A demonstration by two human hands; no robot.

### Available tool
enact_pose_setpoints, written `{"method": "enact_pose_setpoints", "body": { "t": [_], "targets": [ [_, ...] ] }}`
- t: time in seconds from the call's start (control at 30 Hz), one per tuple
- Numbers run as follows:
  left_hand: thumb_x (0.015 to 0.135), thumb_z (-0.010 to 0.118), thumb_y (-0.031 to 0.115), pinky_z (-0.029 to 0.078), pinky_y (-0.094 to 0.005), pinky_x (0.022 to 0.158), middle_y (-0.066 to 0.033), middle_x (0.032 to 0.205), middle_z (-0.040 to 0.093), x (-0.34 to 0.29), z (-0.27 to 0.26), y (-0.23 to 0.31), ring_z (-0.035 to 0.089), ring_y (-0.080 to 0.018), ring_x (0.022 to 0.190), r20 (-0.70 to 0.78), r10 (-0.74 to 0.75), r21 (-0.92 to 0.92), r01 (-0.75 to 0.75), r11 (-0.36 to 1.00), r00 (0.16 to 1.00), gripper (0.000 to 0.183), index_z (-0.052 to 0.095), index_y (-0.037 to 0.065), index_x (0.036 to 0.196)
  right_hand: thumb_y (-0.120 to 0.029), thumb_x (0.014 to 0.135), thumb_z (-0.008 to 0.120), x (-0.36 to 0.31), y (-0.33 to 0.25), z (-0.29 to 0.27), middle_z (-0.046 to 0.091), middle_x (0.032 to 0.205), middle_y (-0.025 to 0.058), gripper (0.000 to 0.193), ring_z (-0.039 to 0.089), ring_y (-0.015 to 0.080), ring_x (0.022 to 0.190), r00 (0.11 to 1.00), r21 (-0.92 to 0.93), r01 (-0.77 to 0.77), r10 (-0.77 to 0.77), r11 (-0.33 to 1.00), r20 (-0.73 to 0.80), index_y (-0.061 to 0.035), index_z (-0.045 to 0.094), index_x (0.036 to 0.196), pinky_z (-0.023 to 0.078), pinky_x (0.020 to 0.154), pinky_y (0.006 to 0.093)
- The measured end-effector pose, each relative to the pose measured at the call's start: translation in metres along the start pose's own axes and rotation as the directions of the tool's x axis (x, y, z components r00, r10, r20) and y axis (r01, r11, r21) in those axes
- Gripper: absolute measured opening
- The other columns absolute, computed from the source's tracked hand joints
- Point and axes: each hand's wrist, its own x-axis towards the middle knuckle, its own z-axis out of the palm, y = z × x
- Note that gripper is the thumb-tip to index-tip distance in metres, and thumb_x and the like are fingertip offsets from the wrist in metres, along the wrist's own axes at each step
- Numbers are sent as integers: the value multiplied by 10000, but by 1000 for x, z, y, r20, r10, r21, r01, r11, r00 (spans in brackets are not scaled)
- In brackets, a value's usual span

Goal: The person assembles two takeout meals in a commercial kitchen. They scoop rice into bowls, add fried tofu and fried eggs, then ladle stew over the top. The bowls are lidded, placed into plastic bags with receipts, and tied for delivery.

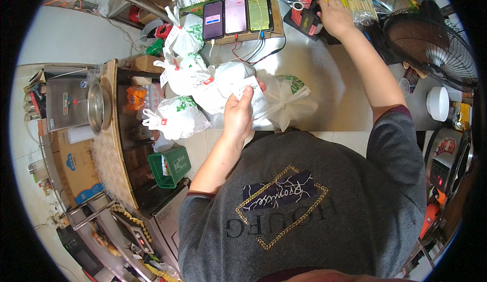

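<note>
My left hand (239, 113) pinches a white printed paper slip (252, 97) between thumb and fingers, over the front edge of the steel counter (335, 99). Just right of the slip stands a knotted white plastic bag (286, 102) with green print. Several more tied white bags, such as this one (177, 117), crowd to the left, some with paper slips attached. My right hand (335, 17) reaches to the far right of the counter, its fingers curled at a dark object (315, 8) whose kind I cannot make out. Beside it lies a black tray (304, 23) with a small roll (296, 9).
Three lit phones (235, 15) with cables stand at the back. A black fan (431, 38) and white bowls (437, 103) are at the right. Bundled wooden sticks (357, 0) lie behind my right hand. A green bin (172, 165) and a steel scale (71, 104) are at the left.
</note>
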Motion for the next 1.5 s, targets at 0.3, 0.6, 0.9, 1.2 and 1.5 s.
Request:
{"method": "enact_pose_setpoints", "body": {
  "t": [0.3,0.6,0.9,1.2,1.5],
  "targets": [
    [978,455,272,462,-354,851,-103,1010,600,-5,5,9,590,-229,948,-76,-31,-151,19,988,997,369,499,11,1235,-342,875,577,-55,-23,76,646,847,141,317,634,313,809,851,761,-359,525,541,27,-58,560,1016,483,715,408],
    [996,414,314,434,-302,887,-81,1117,594,1,14,9,555,-161,1013,-138,5,-166,-29,986,990,409,512,7,1248,-140,804,691,-76,-82,44,657,828,40,147,613,121,769,940,936,-326,147,136,306,-68,615,908,477,692,275],
    [952,513,144,385,-301,957,-82,1182,574,-2,45,0,521,-143,1076,-91,144,-52,-149,988,985,319,527,-25,1222,-33,781,709,-155,-150,-48,574,922,13,403,556,86,843,966,836,-239,-32,-494,257,-77,472,1104,436,772,229],
    [851,644,71,462,-266,772,-61,1001,604,-31,26,-35,564,-122,893,161,103,523,-173,834,982,246,551,22,1074,-68,782,707,-188,-95,-42,542,784,-32,224,516,72,731,900,882,-373,-344,-286,269,-83,536,926,436,660,209],
    [785,688,285,335,-490,948,-199,1164,448,-21,-3,-65,375,-402,1121,487,389,873,-418,-252,782,446,528,67,1140,37,741,698,-225,-27,-13,586,820,10,156,559,91,803,700,929,-345,-695,-133,161,-53,571,756,462,678,240]
  ]
}}
